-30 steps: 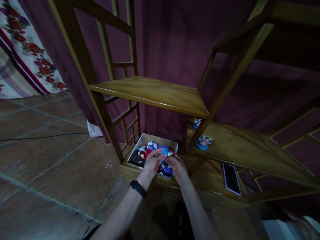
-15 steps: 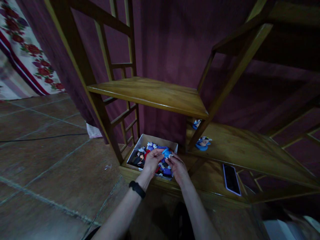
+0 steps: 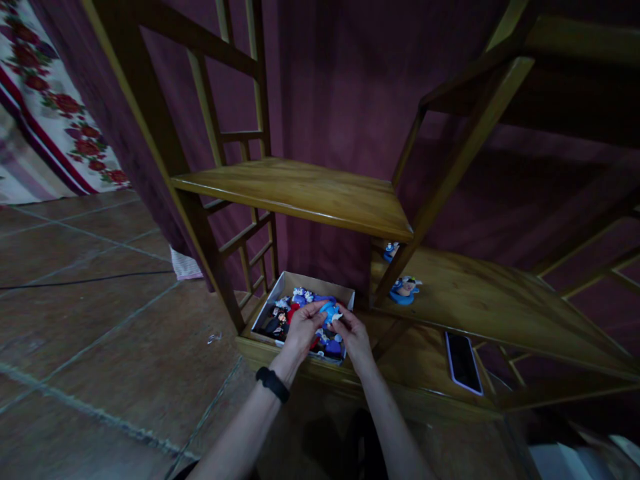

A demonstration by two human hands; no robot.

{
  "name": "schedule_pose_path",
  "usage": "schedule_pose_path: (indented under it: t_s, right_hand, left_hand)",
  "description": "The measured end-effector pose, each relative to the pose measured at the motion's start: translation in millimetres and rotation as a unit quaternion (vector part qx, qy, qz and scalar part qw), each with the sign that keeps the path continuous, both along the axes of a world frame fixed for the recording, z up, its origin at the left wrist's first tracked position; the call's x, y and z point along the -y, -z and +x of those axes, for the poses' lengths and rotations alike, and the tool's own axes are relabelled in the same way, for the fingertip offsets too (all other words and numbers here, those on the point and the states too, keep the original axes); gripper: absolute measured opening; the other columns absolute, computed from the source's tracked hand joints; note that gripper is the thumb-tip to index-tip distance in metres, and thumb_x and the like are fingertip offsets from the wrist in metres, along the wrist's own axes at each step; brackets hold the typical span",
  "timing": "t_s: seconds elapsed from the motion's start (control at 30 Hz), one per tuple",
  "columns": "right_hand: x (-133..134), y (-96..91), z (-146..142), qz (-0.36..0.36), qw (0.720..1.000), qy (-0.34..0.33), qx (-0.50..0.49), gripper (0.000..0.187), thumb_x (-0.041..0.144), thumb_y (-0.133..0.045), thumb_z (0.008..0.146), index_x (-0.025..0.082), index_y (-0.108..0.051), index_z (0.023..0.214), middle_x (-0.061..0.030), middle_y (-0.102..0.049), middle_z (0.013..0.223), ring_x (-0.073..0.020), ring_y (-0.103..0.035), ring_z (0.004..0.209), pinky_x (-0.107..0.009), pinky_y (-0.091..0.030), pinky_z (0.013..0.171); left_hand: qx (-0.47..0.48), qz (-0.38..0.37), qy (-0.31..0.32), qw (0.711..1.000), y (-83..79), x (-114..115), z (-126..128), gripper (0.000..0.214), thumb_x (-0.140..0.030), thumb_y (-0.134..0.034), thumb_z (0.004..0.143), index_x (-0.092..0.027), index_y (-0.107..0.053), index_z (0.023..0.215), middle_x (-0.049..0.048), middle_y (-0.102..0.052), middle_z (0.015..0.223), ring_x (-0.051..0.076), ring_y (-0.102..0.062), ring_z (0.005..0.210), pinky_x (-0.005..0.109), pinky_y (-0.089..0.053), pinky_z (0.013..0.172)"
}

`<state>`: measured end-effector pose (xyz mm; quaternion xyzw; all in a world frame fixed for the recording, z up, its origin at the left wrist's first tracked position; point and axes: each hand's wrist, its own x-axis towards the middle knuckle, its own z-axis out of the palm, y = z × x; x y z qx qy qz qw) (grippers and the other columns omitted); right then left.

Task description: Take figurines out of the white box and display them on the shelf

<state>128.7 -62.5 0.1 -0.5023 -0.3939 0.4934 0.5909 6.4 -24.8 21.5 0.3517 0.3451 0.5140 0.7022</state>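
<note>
Between my two hands is a small blue-and-white figurine (image 3: 330,312), held just above an open cardboard box (image 3: 345,293). My left hand (image 3: 303,328), with a black band on the wrist, is closed on the figurine's left side. From the right, the fingers of my right hand (image 3: 354,333) pinch its other side. Inside the box lie several small figurines (image 3: 280,317) in black, red, purple and white. My hands cover part of the box's contents.
The box stands on the bottom board of a wooden shelf unit (image 3: 300,187). To the right, a blue-based figurine (image 3: 404,291) sits on a middle shelf, with another (image 3: 391,250) behind the post. A phone (image 3: 463,362) lies lower right. A dark cable (image 3: 90,279) crosses the tiled floor.
The blue figurine has been turned slightly between my fingers, showing more of its white part. Both hands stay over the box. The view has shifted a little.
</note>
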Motion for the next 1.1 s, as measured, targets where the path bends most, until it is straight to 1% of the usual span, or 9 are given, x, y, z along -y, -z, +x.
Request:
schedule_pose_path:
  t_s: [0.2,0.37,0.47,0.57,0.67,0.73,0.83,0.93,1.1]
  right_hand:
    - [1.1,-3.8,-2.9,-0.008,0.999,0.003,-0.047,0.049,0.035,-0.073,0.063,0.025,-0.063,0.11,-0.0006,-0.07,0.087,-0.0183,-0.065,0.072,-0.033,-0.051,0.075]
    - [1.8,-7.3,-5.5,-0.015,0.997,-0.001,-0.074,0.048,0.041,-0.073,0.064,0.023,-0.064,0.107,-0.0013,-0.069,0.091,-0.0175,-0.065,0.074,-0.032,-0.052,0.073]
    - [0.6,-5.1,-2.8,-0.025,0.998,0.016,-0.059,0.04,0.049,-0.069,0.066,0.02,-0.068,0.094,-0.0023,-0.069,0.082,-0.0152,-0.061,0.068,-0.028,-0.05,0.066]
    - [0.2,-3.1,0.0,-0.035,0.999,0.03,-0.026,0.037,0.05,-0.068,0.065,0.02,-0.069,0.086,-0.0009,-0.067,0.074,-0.0134,-0.057,0.063,-0.024,-0.046,0.059]
    - [1.0,-3.7,0.3,-0.033,0.999,0.033,0.003,0.035,0.048,-0.07,0.062,0.021,-0.069,0.085,0.0014,-0.065,0.07,-0.0124,-0.054,0.06,-0.023,-0.043,0.055]
    - [1.3,-5.2,-0.3,-0.033,0.999,0.034,0.012,0.033,0.048,-0.07,0.062,0.021,-0.068,0.08,0.0021,-0.064,0.07,-0.012,-0.053,0.058,-0.022,-0.042,0.053]
    - [1.0,-6.7,-0.5,-0.036,0.999,0.037,0.015,0.03,0.048,-0.07,0.061,0.021,-0.066,0.074,0.0029,-0.062,0.065,-0.0112,-0.051,0.055,-0.022,-0.041,0.052]
    - [0.3,-5.9,0.8,-0.052,0.997,0.062,0.009,0.03,0.049,-0.07,0.061,0.021,-0.065,0.073,0.0044,-0.056,0.057,-0.0103,-0.048,0.05,-0.022,-0.039,0.05]
    - [-0.2,-1.3,3.8,-0.053,0.995,0.079,0.017,0.029,0.049,-0.069,0.062,0.022,-0.065,0.074,0.0047,-0.056,0.056,-0.011,-0.049,0.05,-0.022,-0.039,0.051]
  left_hand:
    - [-0.012,-0.01,0.004,1.0,-1.2,0.2,-2.4,0.034,-0.018,-0.078,0.057,-0.011,-0.071,0.09,0.0082,-0.071,0.081,0.015,-0.063,0.072,0.024,-0.047,0.07]
    - [-0.033,-0.048,0.023,0.998,2.2,-3.8,-6.9,0.03,-0.018,-0.076,0.06,-0.013,-0.07,0.089,0.0082,-0.071,0.083,0.014,-0.063,0.069,0.023,-0.049,0.064]
    - [-0.05,-0.082,0.022,0.995,3.8,-6.5,-9.8,0.027,-0.02,-0.072,0.066,-0.015,-0.069,0.093,0.0067,-0.07,0.079,0.013,-0.063,0.065,0.022,-0.05,0.06]
    - [-0.055,-0.114,0.033,0.991,4.7,-7.7,-10.5,0.023,-0.019,-0.067,0.071,-0.015,-0.068,0.094,0.0055,-0.069,0.077,0.01,-0.061,0.058,0.019,-0.049,0.054]
    - [-0.058,-0.145,0.037,0.987,5.0,-7.5,-8.5,0.012,-0.016,-0.064,0.074,-0.013,-0.066,0.085,0.0043,-0.066,0.069,0.008,-0.058,0.051,0.017,-0.047,0.048]
    - [-0.057,-0.164,0.032,0.984,4.7,-7.4,-6.7,0.006,-0.015,-0.063,0.075,-0.012,-0.064,0.08,0.0034,-0.064,0.064,0.007,-0.056,0.048,0.017,-0.046,0.046]
    - [-0.022,-0.182,0.03,0.983,3.1,-7.2,-5.3,0.003,-0.014,-0.063,0.076,-0.012,-0.062,0.076,0.0038,-0.063,0.063,0.007,-0.056,0.048,0.017,-0.048,0.048]
    - [0.011,-0.187,0.033,0.982,0.7,-6.2,-5.8,0.002,-0.012,-0.062,0.076,-0.011,-0.06,0.078,0.0033,-0.063,0.062,0.008,-0.057,0.049,0.019,-0.05,0.052]
    - [0.021,-0.182,0.046,0.982,-0.4,-3.5,-7.4,0.01,-0.009,-0.066,0.072,-0.013,-0.06,0.078,0.0012,-0.061,0.06,0.008,-0.058,0.05,0.021,-0.052,0.057]
